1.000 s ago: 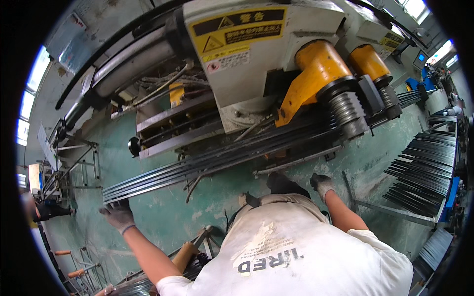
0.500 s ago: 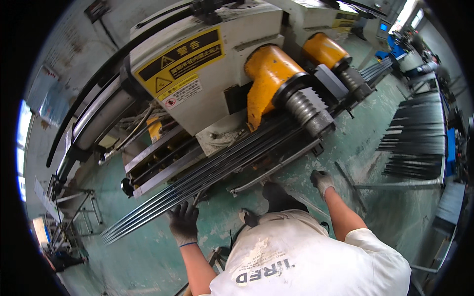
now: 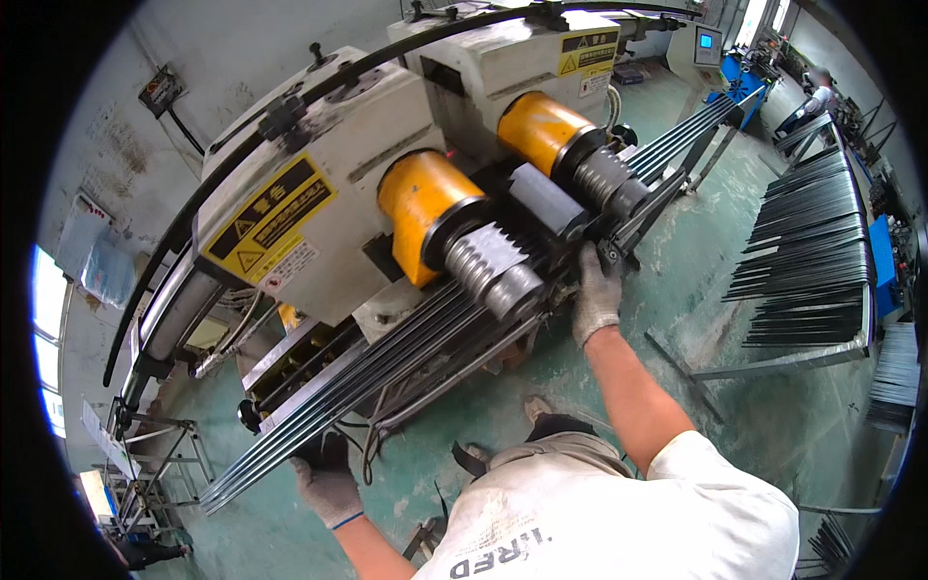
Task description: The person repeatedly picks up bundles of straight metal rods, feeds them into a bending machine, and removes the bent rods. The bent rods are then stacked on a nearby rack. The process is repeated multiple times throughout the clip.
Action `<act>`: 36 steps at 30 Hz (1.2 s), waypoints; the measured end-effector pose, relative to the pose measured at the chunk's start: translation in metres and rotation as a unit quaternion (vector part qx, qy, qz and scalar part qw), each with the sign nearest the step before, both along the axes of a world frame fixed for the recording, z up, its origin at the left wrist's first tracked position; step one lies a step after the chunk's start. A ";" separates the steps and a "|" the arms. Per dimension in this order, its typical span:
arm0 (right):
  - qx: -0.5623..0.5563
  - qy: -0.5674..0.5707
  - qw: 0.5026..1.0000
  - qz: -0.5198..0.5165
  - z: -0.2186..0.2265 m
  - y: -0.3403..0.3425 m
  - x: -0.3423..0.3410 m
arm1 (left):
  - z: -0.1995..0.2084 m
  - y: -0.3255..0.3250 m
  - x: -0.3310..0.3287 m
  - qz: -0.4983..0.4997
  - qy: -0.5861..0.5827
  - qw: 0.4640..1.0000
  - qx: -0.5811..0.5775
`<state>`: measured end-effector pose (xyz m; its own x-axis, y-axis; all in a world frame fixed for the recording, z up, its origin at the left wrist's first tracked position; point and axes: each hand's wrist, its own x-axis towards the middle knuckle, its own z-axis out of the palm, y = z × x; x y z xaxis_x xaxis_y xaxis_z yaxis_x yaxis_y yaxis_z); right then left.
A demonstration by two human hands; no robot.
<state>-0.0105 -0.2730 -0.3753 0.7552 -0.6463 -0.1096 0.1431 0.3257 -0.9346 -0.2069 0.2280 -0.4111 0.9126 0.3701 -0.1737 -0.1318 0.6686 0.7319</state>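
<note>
A bundle of several long, thin dark metal rods [image 3: 280, 454] slants across the front of a pale machine [image 3: 319, 232]. At the bundle's lower left part, my left hand [image 3: 327, 483], in a grey glove with dark fingers, reaches up against its underside. Those fingers are shaded and partly hidden, so their grip is unclear. My right hand [image 3: 597, 300], in a similar glove, is raised to the machine's front edge, just below the right threaded metal shaft [image 3: 614, 179]. Its fingers close at a dark fitting there; what they hold is hidden. The left threaded shaft [image 3: 493, 271] sits above the rods.
Two orange cylinders [image 3: 430, 208] stick out of the machine. At right stands a rack [image 3: 783, 362] loaded with many dark rods. A metal bar [image 3: 681, 372] juts near it. Far right, a person [image 3: 817, 101] stands by other equipment. A metal frame stand [image 3: 164, 435] is at left.
My right hand has risen from over the floor to the machine's front edge. My left hand has moved left and down along the rods. The view has shifted, showing more of the machine.
</note>
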 end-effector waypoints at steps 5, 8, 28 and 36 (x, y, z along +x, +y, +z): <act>0.176 0.031 0.983 0.042 -0.012 -0.013 0.037 | 0.029 -0.028 0.015 0.033 -0.069 0.997 -0.015; 0.193 0.035 0.979 0.057 -0.005 -0.020 0.048 | 0.047 -0.046 0.018 0.046 -0.143 0.989 -0.010; 0.155 0.004 0.977 0.146 0.023 -0.024 0.055 | 0.256 -0.087 0.080 0.353 -0.002 0.875 0.330; 0.146 -0.022 0.980 0.135 -0.013 -0.071 0.085 | 0.316 -0.139 0.132 0.285 -0.176 0.822 0.460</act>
<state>0.0747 -0.3444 -0.3887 0.9028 -0.3675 -0.2235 0.0521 0.6091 -0.7914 -0.0752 0.0892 -0.0949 0.4791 0.5826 0.6565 -0.5431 -0.3907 0.7432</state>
